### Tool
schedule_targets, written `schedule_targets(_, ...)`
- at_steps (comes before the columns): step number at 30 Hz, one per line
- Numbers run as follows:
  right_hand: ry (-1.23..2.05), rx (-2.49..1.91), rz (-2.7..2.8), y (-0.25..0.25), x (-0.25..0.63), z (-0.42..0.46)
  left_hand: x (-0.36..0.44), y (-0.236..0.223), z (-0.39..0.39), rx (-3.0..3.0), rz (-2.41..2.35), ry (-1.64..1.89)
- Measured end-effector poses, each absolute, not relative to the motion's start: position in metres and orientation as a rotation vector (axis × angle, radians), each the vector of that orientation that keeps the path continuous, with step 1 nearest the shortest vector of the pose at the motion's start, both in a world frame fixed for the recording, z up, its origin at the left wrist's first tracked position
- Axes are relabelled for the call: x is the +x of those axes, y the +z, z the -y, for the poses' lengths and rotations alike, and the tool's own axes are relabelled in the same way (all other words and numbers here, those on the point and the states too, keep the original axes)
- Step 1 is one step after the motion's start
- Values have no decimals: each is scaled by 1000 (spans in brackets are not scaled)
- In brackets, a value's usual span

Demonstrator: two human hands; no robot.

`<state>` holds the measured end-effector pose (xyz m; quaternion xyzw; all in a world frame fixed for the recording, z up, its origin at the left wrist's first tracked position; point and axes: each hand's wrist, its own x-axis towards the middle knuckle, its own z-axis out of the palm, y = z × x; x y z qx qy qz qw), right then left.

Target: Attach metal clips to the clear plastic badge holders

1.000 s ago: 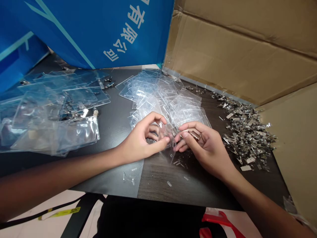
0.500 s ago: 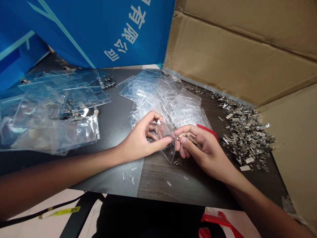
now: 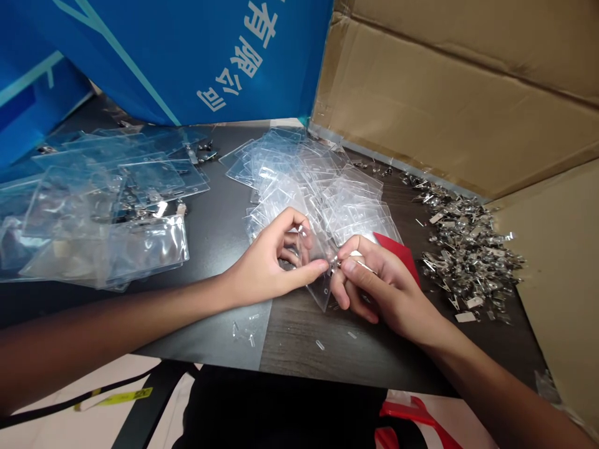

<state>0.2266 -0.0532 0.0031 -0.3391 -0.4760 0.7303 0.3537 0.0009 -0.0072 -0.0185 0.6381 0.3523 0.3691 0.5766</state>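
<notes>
Between thumb and fingers, my left hand [image 3: 276, 255] grips a clear plastic badge holder [image 3: 319, 288] that hangs tilted over the table. My right hand [image 3: 379, 277] pinches a metal badge clip [image 3: 358, 264] right at the holder's edge, and the clip is partly hidden by my fingers. Whether the clip's strap passes through the slot I cannot tell. Behind my hands lies a heap of clear badge holders [image 3: 299, 174]. A pile of metal clips [image 3: 472, 255] is to the right of my right hand.
On the left lie badge holders with clips among them [image 3: 107, 243]. Small clear plastic bits [image 3: 320, 344] are scattered near the table's front edge. A red piece [image 3: 400, 255] shows behind my right hand. A blue printed panel [image 3: 196, 56] and cardboard [image 3: 444, 93] stand at the back and right.
My right hand has shifted slightly right and turned, its lower fingers now curling away from the badge holder. My left hand stays nearly in place, still gripping the holder.
</notes>
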Motion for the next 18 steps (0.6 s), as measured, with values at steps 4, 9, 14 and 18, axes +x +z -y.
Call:
schedule_targets(4,1914,-888,1220,3,223,56,2,-18,9,1521,-828,859)
schedule_targets(9,1880,-935,1241,3,221,57,3,-20,13,1571,-840,920)
schedule_targets(14,1640,-1092,1227,3,223,53,1,-25,14,1580,-839,959)
schedule_targets(18,1634,-1098,1162,-2,226,52,0,-25,12,1574,-812,947)
